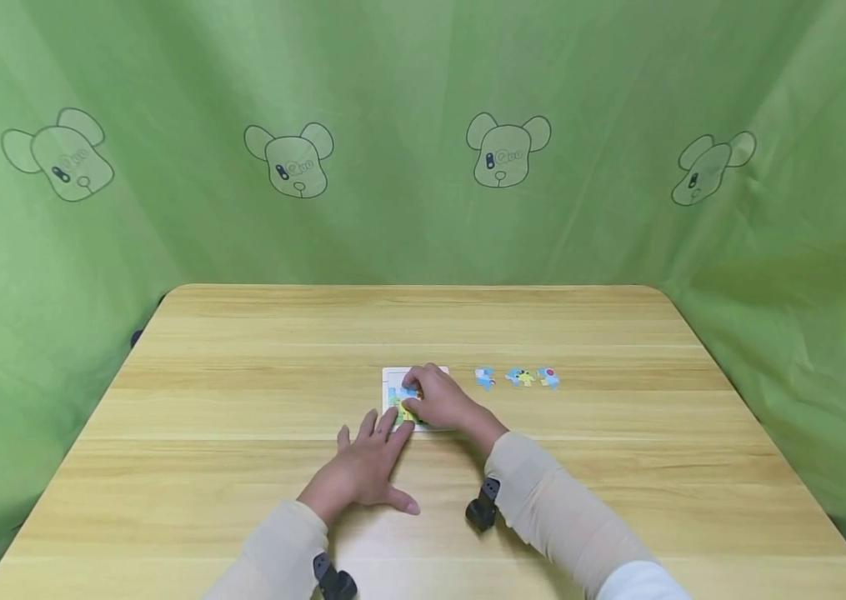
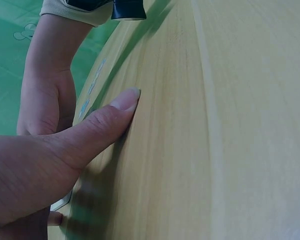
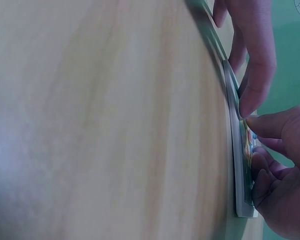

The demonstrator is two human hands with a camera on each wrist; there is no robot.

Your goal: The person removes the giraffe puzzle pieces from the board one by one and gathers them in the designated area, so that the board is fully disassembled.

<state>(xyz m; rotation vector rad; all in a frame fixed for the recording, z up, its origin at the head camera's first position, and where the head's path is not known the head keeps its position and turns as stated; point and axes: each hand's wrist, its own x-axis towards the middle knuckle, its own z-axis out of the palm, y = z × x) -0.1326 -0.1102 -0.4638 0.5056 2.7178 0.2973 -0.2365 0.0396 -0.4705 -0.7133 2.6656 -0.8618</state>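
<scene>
A small jigsaw puzzle in a white frame tray (image 1: pixel 386 382) lies on the table, partly covered by both hands. My left hand (image 1: pixel 366 468) is spread flat, its fingertips on the tray's near left part and its thumb out to the side. Over the tray's middle, my right hand (image 1: pixel 443 400) pinches a puzzle piece (image 1: pixel 409 390) between thumb and curled fingers; most of that piece is hidden. In the right wrist view, the right thumb (image 3: pixel 270 124) comes down right beside a left fingertip, inside the tray's grey-looking rim (image 3: pixel 237 155).
To the right of the tray lie several loose puzzle pieces (image 1: pixel 484 378), blue, yellow and red, in a row. The wooden table (image 1: pixel 242 358) has green curtains (image 1: pixel 407 233) behind and at its sides. Each wrist carries a black camera (image 1: pixel 481 510).
</scene>
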